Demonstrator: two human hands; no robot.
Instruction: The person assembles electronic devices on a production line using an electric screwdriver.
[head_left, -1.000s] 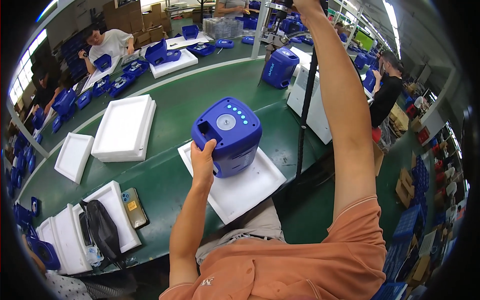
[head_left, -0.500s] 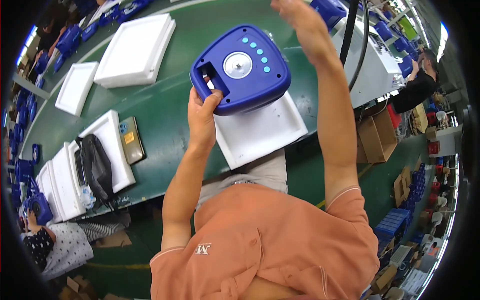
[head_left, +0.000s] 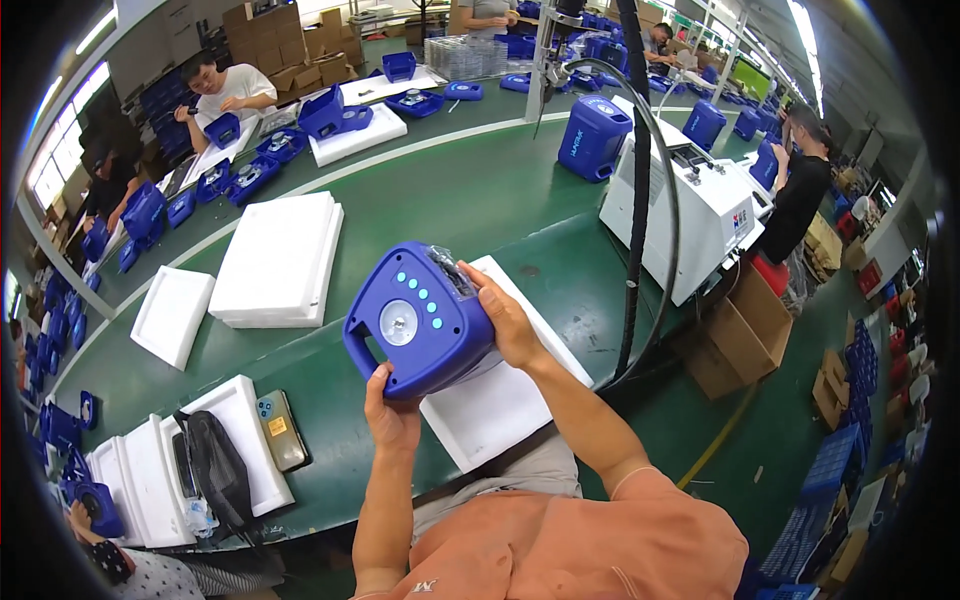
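Observation:
A blue portable speaker, boxy with rounded corners, is held above the bench between both my hands. Its face carries a round silver disc, a row of several turquoise buttons and a handle opening. My left hand grips the handle-side lower corner, thumb on the face edge. On the opposite side, my right hand holds the edge beside a clear, shiny window-like strip; its palm side is hidden. Under the speaker lies a white foam tray, partly covered by it.
White foam blocks and a foam tray lie left on the green bench. Nearer are a phone and a black mesh pouch. A white machine with hanging cables stands right, near a finished blue unit. Co-workers sit around.
My right hand has come back from far forward and now holds the speaker's right side. The speaker has turned and tilted in my left hand. The view has tipped up.

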